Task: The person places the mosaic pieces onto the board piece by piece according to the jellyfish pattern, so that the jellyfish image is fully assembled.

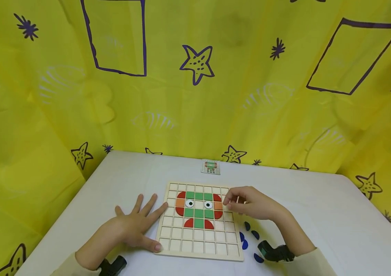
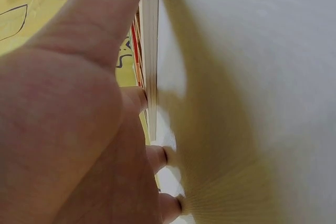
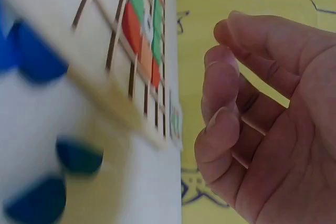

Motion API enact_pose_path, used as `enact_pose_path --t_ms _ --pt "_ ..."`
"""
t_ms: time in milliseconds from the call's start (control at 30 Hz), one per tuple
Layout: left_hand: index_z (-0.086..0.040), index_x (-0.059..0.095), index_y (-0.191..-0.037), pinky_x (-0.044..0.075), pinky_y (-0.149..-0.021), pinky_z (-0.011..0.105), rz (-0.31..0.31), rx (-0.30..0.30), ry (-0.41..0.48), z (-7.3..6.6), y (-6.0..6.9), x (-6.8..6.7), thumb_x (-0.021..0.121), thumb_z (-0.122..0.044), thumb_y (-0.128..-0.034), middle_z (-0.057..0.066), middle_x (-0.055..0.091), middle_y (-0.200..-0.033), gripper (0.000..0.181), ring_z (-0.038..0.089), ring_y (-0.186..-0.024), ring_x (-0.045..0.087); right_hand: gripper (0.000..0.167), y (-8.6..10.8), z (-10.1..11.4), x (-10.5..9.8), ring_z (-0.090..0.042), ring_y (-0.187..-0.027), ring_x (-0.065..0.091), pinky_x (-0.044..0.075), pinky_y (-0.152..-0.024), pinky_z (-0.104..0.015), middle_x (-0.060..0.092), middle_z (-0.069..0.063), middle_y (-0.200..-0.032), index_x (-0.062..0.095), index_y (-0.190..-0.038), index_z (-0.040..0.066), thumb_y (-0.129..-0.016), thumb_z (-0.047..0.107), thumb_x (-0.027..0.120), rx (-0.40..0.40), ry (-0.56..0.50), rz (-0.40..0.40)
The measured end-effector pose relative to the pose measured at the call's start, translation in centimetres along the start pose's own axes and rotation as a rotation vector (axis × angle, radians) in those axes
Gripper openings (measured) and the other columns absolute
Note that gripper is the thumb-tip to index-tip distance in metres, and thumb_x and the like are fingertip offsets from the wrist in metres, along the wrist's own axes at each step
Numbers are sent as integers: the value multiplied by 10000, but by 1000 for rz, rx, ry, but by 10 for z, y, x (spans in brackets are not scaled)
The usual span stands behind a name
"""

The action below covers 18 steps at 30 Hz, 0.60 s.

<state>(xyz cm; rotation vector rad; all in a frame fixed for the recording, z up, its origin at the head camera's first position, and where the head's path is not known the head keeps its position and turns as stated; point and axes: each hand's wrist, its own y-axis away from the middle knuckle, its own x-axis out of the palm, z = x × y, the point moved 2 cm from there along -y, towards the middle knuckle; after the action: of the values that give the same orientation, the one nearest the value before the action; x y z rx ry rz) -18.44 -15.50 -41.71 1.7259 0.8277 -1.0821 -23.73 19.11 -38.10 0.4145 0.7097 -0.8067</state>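
Observation:
The wooden grid board [image 1: 180, 254] bears red, green and orange pieces and two white eye pieces in its upper half. My left hand [image 1: 134, 226] lies with fingers spread at its left side, the thumb on the near left corner and a fingertip touching the left edge; the left wrist view shows the palm [image 2: 63, 114] beside the board's edge [image 2: 153, 51]. Above the board's right edge hovers my right hand [image 1: 257, 205], its fingers loosely bent. In the right wrist view that hand [image 3: 278, 108] holds nothing visible, apart from the board [image 3: 126, 116].
Several blue half-round pieces [image 1: 245, 244] lie on the white table [image 1: 302, 199] right of the board, blurred in the right wrist view [image 3: 80, 156]. A small picture card [image 1: 210, 167] lies behind the board. Yellow patterned cloth [image 1: 167, 96] hangs around the table's back and sides.

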Motion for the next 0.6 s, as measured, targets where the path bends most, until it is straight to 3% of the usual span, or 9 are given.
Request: enact_pose_path --t_ms 233,433,600 --pt "-351 184 -1594 56 -865 925 6 3 -2 -1 -2 0 684 -771 -688 110 36 -1686 1117 517 -1497 -23 129 29 -27 -16 -154 -726 554 466 -603 -261 589 10 -829 669 -1007 153 -914 226 722 115 97 -17" --pt "-346 175 -1596 74 -866 924 -1 12 -13 -1 -1 2 667 -784 -688 117 47 -1684 1122 521 -1496 -7 199 31 -33 -10 -178 -718 536 414 -594 -283 579 1 -774 658 -938 170 -817 215 809 230 111 69" --pt "-358 176 -1594 64 -864 924 0 0 -14 0 -1 0 678 -777 -687 107 40 -1686 1118 516 -1497 -16 270 26 -29 -3 -188 -702 546 403 -597 -296 579 -15 -742 632 -921 168 -767 186 854 263 124 89"
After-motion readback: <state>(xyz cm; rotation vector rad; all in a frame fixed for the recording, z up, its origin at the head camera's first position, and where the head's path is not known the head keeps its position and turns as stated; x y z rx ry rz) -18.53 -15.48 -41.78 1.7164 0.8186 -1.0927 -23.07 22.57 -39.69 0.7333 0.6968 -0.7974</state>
